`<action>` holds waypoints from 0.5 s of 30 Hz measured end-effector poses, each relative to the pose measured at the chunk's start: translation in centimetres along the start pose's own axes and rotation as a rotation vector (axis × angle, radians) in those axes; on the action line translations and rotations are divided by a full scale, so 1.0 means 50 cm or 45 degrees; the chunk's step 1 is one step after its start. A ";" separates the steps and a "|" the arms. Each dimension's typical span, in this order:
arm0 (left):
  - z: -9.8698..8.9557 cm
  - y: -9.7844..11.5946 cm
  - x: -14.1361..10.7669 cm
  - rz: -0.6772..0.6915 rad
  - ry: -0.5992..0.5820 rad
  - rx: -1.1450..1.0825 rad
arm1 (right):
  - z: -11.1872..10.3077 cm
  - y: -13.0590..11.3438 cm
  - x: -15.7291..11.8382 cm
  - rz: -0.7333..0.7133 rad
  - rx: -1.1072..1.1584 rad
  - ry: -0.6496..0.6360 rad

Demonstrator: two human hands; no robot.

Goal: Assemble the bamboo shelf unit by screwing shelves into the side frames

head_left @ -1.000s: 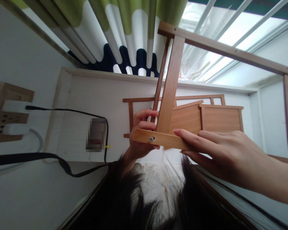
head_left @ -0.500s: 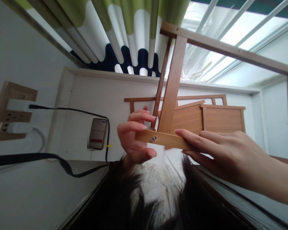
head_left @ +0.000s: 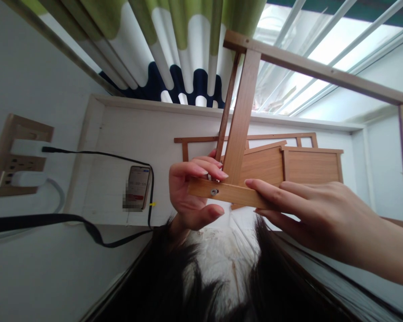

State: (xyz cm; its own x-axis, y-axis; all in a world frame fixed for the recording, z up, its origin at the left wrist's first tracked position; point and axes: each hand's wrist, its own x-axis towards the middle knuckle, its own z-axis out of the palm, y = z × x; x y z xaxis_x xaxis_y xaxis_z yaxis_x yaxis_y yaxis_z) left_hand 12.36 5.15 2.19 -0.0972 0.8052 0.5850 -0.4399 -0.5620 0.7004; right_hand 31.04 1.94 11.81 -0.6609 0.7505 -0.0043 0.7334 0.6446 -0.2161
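A light-brown wooden frame (head_left: 243, 116) stands up before me, with a narrow bar (head_left: 235, 195) across its near end. In that bar's face sits a metal screw (head_left: 214, 192) inside a hole. My right hand (head_left: 317, 210) grips the bar's right part, with the fingers on top and the thumb side below. Around the left end curls my left hand (head_left: 191, 192). Its fingertips press near the joint behind the screw, and its thumb lies just under the bar. Whether a small part is between those fingertips is hidden.
Wooden panels (head_left: 312, 165) and another slatted frame (head_left: 201, 139) lie on the white surface (head_left: 117, 129) behind. A phone (head_left: 139, 188) rests to the left beside a black cable (head_left: 97, 153) from a wall socket (head_left: 23, 156). Curtains (head_left: 174, 44) and a barred window are at the back.
My left hand has shifted slightly right, its fingers moving along the bar towards the joint above the screw. The screw's head looks slightly different. My right hand has stayed in place.
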 end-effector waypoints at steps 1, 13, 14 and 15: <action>0.002 0.000 0.000 -0.006 0.011 -0.003 | -0.001 -0.001 0.000 0.001 -0.005 0.003; 0.007 -0.001 -0.009 -0.093 0.093 0.136 | 0.001 0.003 0.001 0.009 -0.002 -0.007; 0.006 -0.001 -0.010 -0.091 0.091 0.139 | 0.002 0.003 0.001 0.005 0.005 -0.003; 0.006 -0.002 -0.009 -0.083 0.089 0.142 | 0.002 0.003 0.002 0.000 0.010 0.002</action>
State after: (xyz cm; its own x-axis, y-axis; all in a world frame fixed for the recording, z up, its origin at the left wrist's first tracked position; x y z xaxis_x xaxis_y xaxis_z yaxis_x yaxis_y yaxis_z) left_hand 12.71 4.75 1.97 -0.1356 0.8497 0.5095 -0.3458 -0.5225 0.7793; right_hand 31.06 2.07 11.69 -0.6605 0.7508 -0.0026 0.7322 0.6434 -0.2235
